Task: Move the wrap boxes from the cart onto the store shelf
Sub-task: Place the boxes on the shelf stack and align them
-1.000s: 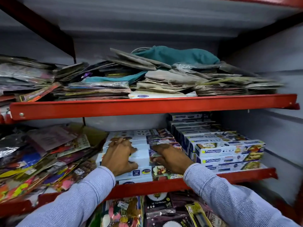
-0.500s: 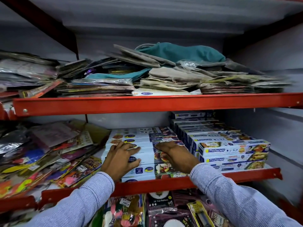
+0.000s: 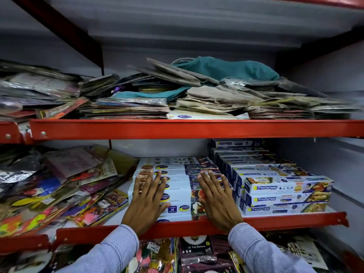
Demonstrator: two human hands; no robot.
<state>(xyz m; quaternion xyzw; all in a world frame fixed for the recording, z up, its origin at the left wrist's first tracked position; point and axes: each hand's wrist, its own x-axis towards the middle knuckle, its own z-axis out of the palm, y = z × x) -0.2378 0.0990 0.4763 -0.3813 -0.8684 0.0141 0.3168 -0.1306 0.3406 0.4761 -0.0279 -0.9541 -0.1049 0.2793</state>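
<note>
A stack of pale blue cling-film wrap boxes (image 3: 177,181) lies flat on the middle red shelf (image 3: 275,222). My left hand (image 3: 147,201) rests palm down on the left half of the top boxes, fingers spread. On the right half lies my right hand (image 3: 215,200), also flat with fingers apart. Neither hand grips a box. To the right stands a taller stack of Freshwrapp boxes (image 3: 285,192), touching the cling-film stack. The cart is out of view.
Loose colourful packets (image 3: 59,190) are piled on the shelf's left part. The upper shelf (image 3: 177,128) carries stacked paper bags and a teal cloth (image 3: 226,68). Balloon packets (image 3: 197,251) hang below the middle shelf. A grey wall (image 3: 334,164) bounds the right side.
Both hands have flattened and their fingers have spread over the top boxes. The view has shifted slightly left and closer to the shelf.
</note>
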